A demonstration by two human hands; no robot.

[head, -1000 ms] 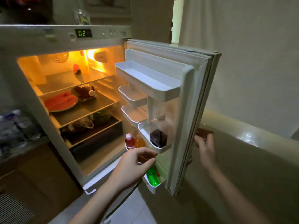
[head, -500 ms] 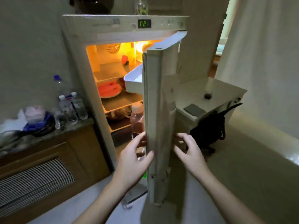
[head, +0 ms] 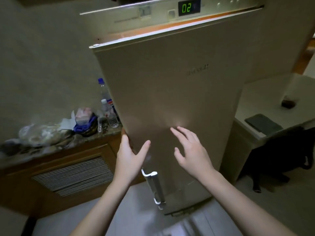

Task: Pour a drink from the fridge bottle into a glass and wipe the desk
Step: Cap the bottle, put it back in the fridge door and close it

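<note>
The beige fridge door (head: 170, 92) fills the middle of the view, almost closed, with an orange strip of light showing along its top edge. My left hand (head: 131, 155) rests on the door's left edge, thumb on the front face, fingers around the side. My right hand (head: 190, 150) lies flat on the door front with fingers spread, holding nothing. A glass with dark drink (head: 289, 101) stands on the white desk (head: 255, 106) at the right. The fridge bottle is hidden behind the door.
A metal handle (head: 154, 188) sits low on the door. A dark flat phone-like object (head: 262, 122) lies on the desk, a black bag (head: 279, 155) below it. At left, a stone counter (head: 56, 147) carries water bottles (head: 109, 109), bags and cloths above a wooden vented cabinet (head: 71, 174).
The door has swung from wide open to nearly closed. My left hand left the door shelf and took the door's edge; my right hand moved onto the door front.
</note>
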